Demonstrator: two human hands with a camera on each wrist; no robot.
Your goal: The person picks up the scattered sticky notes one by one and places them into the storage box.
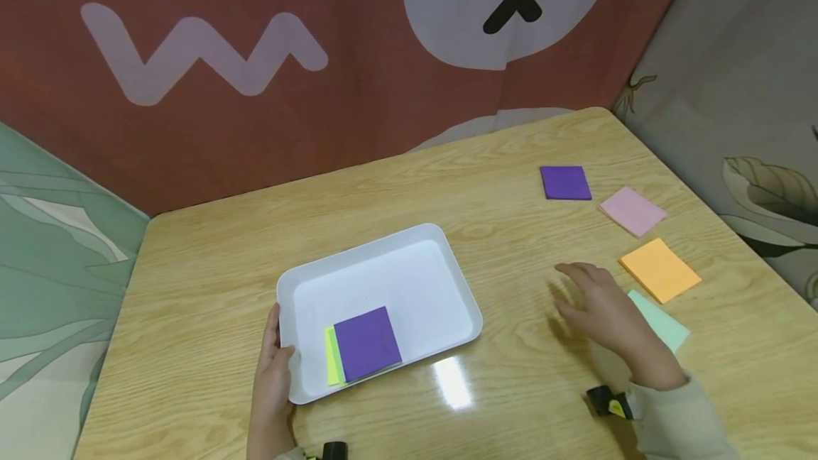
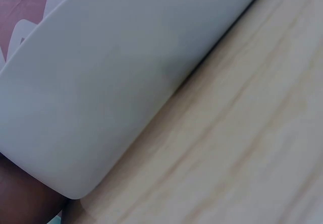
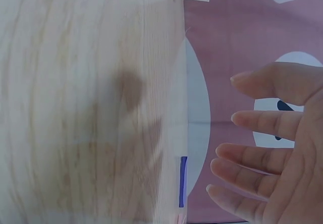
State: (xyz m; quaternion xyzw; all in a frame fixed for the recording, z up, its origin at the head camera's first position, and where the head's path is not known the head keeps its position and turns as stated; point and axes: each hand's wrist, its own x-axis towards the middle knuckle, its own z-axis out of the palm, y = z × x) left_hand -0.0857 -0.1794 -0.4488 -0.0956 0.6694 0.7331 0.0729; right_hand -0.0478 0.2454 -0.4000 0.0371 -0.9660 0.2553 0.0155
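A white tray (image 1: 422, 282) lies on the table, its left rim gripped by my left hand (image 1: 273, 378). The thumb is over the rim and the fingers lie along the outside. In the left wrist view the tray's outer wall (image 2: 116, 67) fills much of the picture, with part of a finger at its lower corner. Inside the tray, a purple sticky-note pad (image 1: 367, 343) overlaps yellow-green ones (image 1: 334, 357). My right hand (image 1: 603, 314) hovers over the table right of the tray, holding nothing; its fingers are spread and relaxed in the right wrist view.
Along the table's right side lie a purple pad (image 1: 566, 183), a pink pad (image 1: 633, 211), an orange pad (image 1: 660, 270) and a mint-green pad (image 1: 661, 321), partly covered by my right hand. A red-brown patterned curtain (image 1: 358, 112) hangs behind the wooden table (image 1: 211, 289).
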